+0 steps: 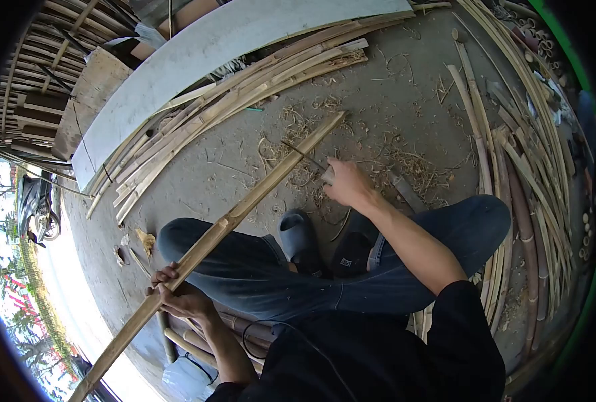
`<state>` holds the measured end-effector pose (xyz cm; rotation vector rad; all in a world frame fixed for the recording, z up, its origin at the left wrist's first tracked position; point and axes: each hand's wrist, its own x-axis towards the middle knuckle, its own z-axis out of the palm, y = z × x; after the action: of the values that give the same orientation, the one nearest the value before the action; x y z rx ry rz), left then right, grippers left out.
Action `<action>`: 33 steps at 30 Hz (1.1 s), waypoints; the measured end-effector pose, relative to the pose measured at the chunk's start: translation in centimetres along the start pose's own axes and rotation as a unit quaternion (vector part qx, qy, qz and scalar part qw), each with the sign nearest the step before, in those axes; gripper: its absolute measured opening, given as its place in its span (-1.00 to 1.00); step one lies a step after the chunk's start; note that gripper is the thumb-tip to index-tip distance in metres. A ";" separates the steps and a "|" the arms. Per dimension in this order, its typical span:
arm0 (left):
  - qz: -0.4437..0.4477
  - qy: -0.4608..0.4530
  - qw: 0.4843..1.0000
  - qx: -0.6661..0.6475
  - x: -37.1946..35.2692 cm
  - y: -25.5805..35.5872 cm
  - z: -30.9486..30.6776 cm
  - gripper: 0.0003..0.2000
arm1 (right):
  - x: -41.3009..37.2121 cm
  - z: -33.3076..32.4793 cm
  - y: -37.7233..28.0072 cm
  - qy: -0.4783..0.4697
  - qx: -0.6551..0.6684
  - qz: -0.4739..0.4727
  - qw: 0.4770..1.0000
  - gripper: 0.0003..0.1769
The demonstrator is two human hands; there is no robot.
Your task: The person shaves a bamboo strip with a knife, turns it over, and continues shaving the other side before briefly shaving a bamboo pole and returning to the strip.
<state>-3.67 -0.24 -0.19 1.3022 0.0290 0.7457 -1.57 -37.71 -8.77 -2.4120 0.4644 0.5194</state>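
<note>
A long split bamboo strip [244,208] runs diagonally from the lower left to the middle of the floor, resting across my left knee. My left hand [177,295] grips it near its lower part. My right hand [345,182] holds a knife [306,158] by its handle, the thin dark blade pointing up-left and lying against the strip's upper half. Both my legs are in blue jeans, with grey slippers [299,236] between them.
A pile of split bamboo strips [231,100] lies at the upper left beside a grey board [197,53]. More bamboo strips and poles [519,174] line the right side. Shavings [405,161] litter the concrete floor. A motorbike [36,204] stands at the far left.
</note>
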 end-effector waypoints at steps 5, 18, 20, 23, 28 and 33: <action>0.000 -0.036 0.999 -0.032 0.4 -0.4 -0.5 -0.81 | 1.3 1.2 1.2 0.023 0.021 -0.008 0.999 -0.26; -0.007 -0.044 0.999 -0.028 0.4 -0.1 -1.0 -0.76 | 2.5 1.6 1.7 0.033 -0.029 -0.010 0.999 -0.35; -0.009 -0.037 0.999 -0.030 0.4 -0.3 -1.1 -0.74 | 0.1 1.3 -0.2 0.033 -0.038 -0.023 0.998 -0.43; -0.011 -0.033 0.999 -0.040 0.4 -0.2 -0.7 -0.75 | 0.4 2.4 0.9 0.020 -0.032 -0.032 0.999 -0.55; -0.010 -0.034 0.999 -0.038 0.3 0.0 -0.9 -0.78 | 5.0 1.8 3.4 0.052 -0.035 0.005 0.998 -0.41; -0.010 -0.034 0.999 -0.002 0.6 0.0 -0.6 -0.79 | 3.1 3.2 2.2 0.048 -0.012 0.006 0.999 -0.44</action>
<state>-3.41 0.58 -0.15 1.3199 -0.0144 0.6839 -0.70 -37.98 -13.66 -2.4663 0.5173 0.4178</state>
